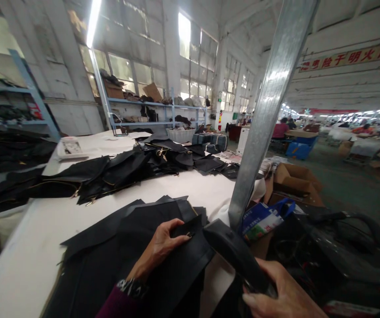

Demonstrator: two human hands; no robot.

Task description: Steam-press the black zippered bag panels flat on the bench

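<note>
My left hand [166, 243] is closed on the edge of a black fabric piece [195, 251], thumb and fingers pinching it. A small metal bit, perhaps a zipper pull, shows by the thumb. Beneath lies a stack of black fabric pieces [110, 238] on the white table [14, 269]. In my right hand [276, 291] is a black handheld tool [234, 251] with a thick curved handle and a wider head. Its head is close to the right edge of the pinched piece; I cannot tell if they touch.
A slanted metal post [266, 110] rises at the table's right edge. Black zippered pieces [127, 172] lie piled across the table behind the stack. At right are a cardboard box [296, 179], a blue printed bag [263, 218] and a black machine [339, 251]. Shelves [140, 102] line the wall.
</note>
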